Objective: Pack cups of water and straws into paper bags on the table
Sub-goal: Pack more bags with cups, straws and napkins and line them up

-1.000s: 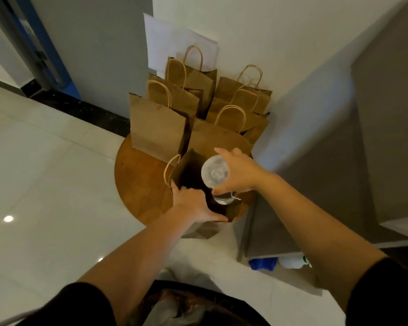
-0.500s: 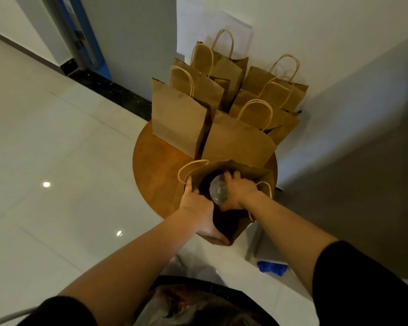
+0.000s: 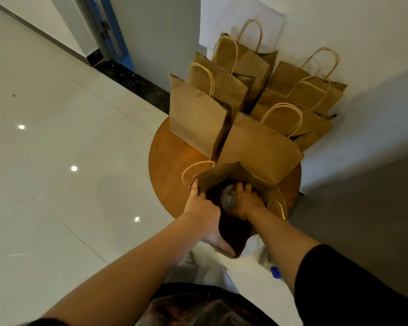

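- The cup of water (image 3: pixel 229 200) sits inside the open paper bag (image 3: pixel 226 171) at the round wooden desk's (image 3: pixel 167 165) near edge
- Right hand (image 3: pixel 249 203) grip wraps the cup
- Left hand (image 3: pixel 204 211) grip pinches the bag's rim
- More bags (image 3: pixel 198 118) stand behind, toward the white wall (image 3: pixel 363 27)
- Glossy pale floor tiles (image 3: pixel 57 161) reflect ceiling lights

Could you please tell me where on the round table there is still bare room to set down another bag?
The round wooden table is bare on its left side, beside the open brown paper bag. The back is crowded with standing paper bags.
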{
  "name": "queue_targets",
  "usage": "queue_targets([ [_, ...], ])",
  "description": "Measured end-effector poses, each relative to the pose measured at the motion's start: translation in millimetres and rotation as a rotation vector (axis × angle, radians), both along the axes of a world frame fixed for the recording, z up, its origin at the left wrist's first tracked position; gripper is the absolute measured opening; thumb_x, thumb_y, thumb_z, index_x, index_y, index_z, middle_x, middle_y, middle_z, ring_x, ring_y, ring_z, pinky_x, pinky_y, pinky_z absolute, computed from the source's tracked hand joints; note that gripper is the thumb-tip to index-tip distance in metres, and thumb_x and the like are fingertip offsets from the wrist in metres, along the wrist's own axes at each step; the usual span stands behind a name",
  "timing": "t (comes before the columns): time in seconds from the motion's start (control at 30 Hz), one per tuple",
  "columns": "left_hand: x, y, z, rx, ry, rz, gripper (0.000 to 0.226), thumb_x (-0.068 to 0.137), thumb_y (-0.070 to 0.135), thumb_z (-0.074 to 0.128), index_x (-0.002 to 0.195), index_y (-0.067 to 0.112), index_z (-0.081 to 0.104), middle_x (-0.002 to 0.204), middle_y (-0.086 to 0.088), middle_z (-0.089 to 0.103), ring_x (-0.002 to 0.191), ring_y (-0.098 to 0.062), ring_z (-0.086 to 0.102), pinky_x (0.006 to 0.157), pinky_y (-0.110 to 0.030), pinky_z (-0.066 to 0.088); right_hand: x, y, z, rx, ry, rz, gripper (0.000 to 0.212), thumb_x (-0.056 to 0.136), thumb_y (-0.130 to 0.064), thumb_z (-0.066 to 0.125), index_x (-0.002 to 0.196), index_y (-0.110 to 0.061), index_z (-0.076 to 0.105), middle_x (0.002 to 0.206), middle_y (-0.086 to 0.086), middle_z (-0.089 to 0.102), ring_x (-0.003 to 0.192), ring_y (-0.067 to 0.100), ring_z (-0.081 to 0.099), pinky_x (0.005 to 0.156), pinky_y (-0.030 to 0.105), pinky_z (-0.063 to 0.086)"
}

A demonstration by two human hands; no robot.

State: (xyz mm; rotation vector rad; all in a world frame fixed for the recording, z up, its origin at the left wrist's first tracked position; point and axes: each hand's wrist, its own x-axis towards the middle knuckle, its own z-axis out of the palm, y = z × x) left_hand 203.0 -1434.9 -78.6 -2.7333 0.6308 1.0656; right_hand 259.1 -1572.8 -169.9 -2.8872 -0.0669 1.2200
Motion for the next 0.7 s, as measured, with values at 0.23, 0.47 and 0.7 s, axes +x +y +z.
queue_targets([
  [0.23,13,-4,19,-0.136,-0.047,0.009,0.056,0.083,0.065,0.05,0.114,0.02,0.06,0.106,0.001,0.062,0.119,-0.029,0.049,0.111,-0.052,0.014,10,10,36,-0.039,0.014,0.073,0.067,0.091,-0.035,0.054,0.144,-0.013,0.021,0.144,0.018,0.029,0.129,0.038,0.036,0.101,0.048,0.036],
  [0.47,31,-32,50,-0.332,-0.2,0.014,0.024,0.094,0.028,0.046,0.072,0.018,0.049,0.066,0.007,0.045,0.067,-0.015,0.052,0.054,-0.027,0.033,-16,0,127,0.083,-0.399,0.105,0.004,0.09,-0.016,0.051,0.086,-0.016,0.05,0.102,0.011,0.058,0.094,0.031,0.058,0.064,0.036,0.04],
  [0.7,-9,-70,91,-0.415,-0.288,-0.073,0.025,0.094,0.021,0.045,0.07,0.02,0.051,0.065,0.002,0.049,0.068,-0.02,0.055,0.058,-0.03,0.039,-90,-41,187,0.03,-0.692,-0.085,0.008,0.088,-0.005,0.049,0.084,-0.012,0.051,0.099,0.011,0.056,0.091,0.031,0.055,0.061,0.034,0.033],
])
